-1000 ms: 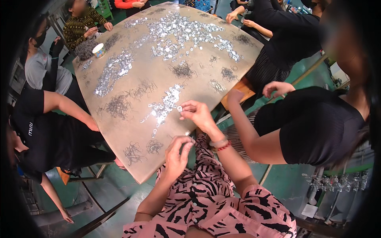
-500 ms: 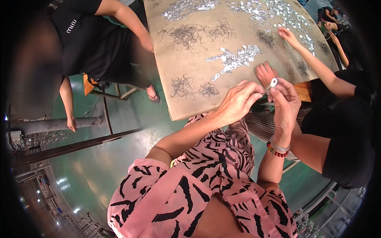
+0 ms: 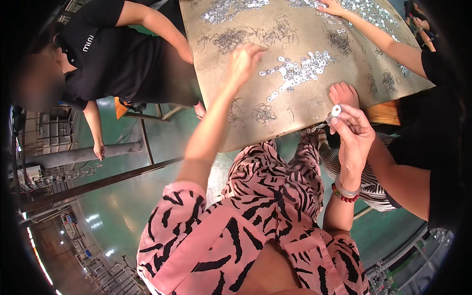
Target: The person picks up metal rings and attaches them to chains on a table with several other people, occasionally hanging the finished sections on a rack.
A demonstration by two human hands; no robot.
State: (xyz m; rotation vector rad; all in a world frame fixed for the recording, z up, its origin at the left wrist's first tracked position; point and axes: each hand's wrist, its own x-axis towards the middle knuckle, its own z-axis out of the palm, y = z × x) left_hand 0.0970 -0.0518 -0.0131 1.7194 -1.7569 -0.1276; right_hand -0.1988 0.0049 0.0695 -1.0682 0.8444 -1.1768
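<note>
My right hand (image 3: 353,132) is closed in front of the table edge, pinching a small flat silver tab (image 3: 336,110) with a hole near its rounded end. Beneath the tab, by my thumb, shows a bit of darker metal too small to make out. My left hand (image 3: 243,63) reaches out over the table (image 3: 196,20), just in front of a heap of thin bent dark wire pieces (image 3: 229,41). Its fingers are smeared by motion, so I cannot see whether they hold anything. Right of it lies a loose pile of silver tabs (image 3: 305,70).
Smaller wire heaps (image 3: 264,113) lie near the table's front edge. More tabs (image 3: 231,11) are spread along the far side. At right a co-worker's arm (image 3: 388,43) stretches across the table; another co-worker's hand (image 3: 342,92) rests close to mine. A person in black (image 3: 123,54) sits at left.
My left hand has left the tab and moved forward and left over the table. My right hand keeps the tab. The co-worker's arm at right has reached farther across the table.
</note>
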